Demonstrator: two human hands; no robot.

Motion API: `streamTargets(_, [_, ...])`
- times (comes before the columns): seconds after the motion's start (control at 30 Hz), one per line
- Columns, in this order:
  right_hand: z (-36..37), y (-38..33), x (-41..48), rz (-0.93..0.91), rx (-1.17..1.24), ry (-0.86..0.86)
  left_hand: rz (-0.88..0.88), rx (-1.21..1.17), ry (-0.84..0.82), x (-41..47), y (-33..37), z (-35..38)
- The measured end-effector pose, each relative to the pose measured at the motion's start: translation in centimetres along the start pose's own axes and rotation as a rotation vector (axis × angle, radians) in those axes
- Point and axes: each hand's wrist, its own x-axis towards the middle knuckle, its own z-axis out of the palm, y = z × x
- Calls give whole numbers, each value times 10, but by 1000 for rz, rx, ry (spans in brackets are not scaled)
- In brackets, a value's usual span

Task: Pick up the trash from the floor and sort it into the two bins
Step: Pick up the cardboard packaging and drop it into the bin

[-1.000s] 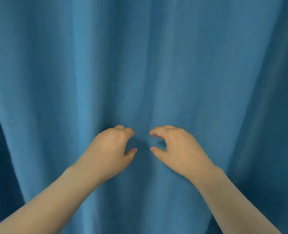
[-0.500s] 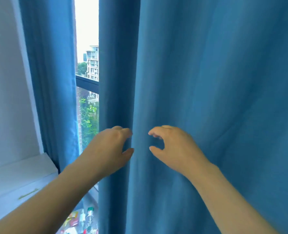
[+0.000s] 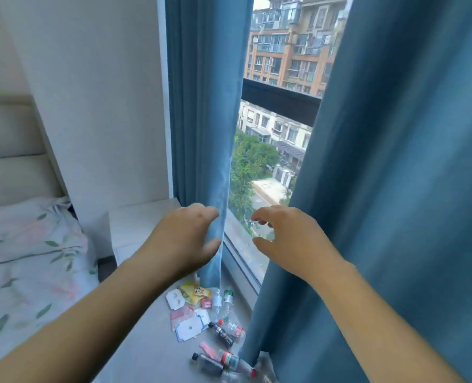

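We find the left hand [image 3: 185, 239] at the inner edge of the left curtain [image 3: 201, 120]; its fingers [image 3: 205, 212] curl over that edge from above and the thumb closes from below, so the hand is clamped on the fabric. We find the right hand [image 3: 290, 236] in the gap between the two panels, just beside the right curtain [image 3: 395, 175]; its fingers [image 3: 259, 217] are curved, apart from the thumb, and close on nothing; we cannot tell whether the back of the hand touches the fabric.

The gap exposes the window [image 3: 273, 139], with buildings and trees outside; the sill [image 3: 237, 239] runs below the hands.

The trash [image 3: 198, 319] lies on the floor [image 3: 146, 341], below the left hand, along the base of the sill and between the two curtain hems. We note:

- a yellow wrapper [image 3: 196, 293] touching a white card [image 3: 175, 299];
- a clear bottle [image 3: 227, 298] with a green cap, just beside the wrapper;
- a dark bottle [image 3: 221, 332] lying on its side;
- more bottles [image 3: 215, 364] near the bottom edge, against the right curtain's hem; they are blurred.

A bed [image 3: 22, 258] with a floral cover stands at the left; a white cabinet [image 3: 140, 225] sits between it and the left curtain, against the wall [image 3: 91, 106].
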Motion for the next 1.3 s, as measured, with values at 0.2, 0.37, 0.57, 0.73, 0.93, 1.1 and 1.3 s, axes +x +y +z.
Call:
streamTargets(0.2, [86, -9, 55, -26, 28, -192, -140, 1, -177, 14, -69, 58])
streamTargets(0.37, [155, 5, 96, -49, 29, -334, -213, -30, -276, 33, -104, 107])
streamTargets(0.57, [228, 44, 155, -53, 72, -406, -316, -12, -358, 81, -134, 171])
streamTargets(0.73, [307, 84, 194, -25, 100, -490, -385, -40, -443, 120, -155, 246])
streamTargets(0.93, [409, 120, 217, -8, 107, -581, -441, -38, -543, 141, -191, 346])
streamTargets(1.1, [502, 139, 240, -3, 93, -600, -454, -45, -599, 157, -233, 446])
streamTargets(1.3, [652, 149, 252, 7, 61, -627, -437, -30, -631, 148, -292, 595])
